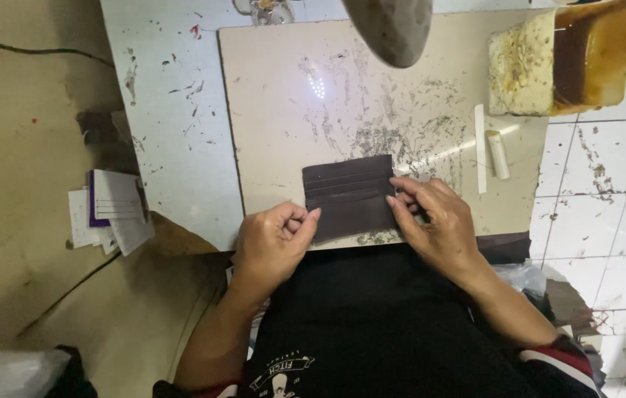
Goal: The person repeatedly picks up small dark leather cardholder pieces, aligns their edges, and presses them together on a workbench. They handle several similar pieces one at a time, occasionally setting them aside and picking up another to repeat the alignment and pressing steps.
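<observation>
Pressing down on one dark brown leather card-slot piece point(350, 195), two hands are working at the near edge of one beige board point(276, 96). The left hand point(272, 247), fingers curled, is touching the piece's 7 o'clock corner; the right hand point(435, 225) is pinching its 3 o'clock edge. At 2 o'clock, one white strip point(480, 147) and one white tube point(499, 155) are lying apart. Beyond, bare board is stretching toward 12. One stained glue block point(564, 59) is sitting on the desk point(165, 110).
</observation>
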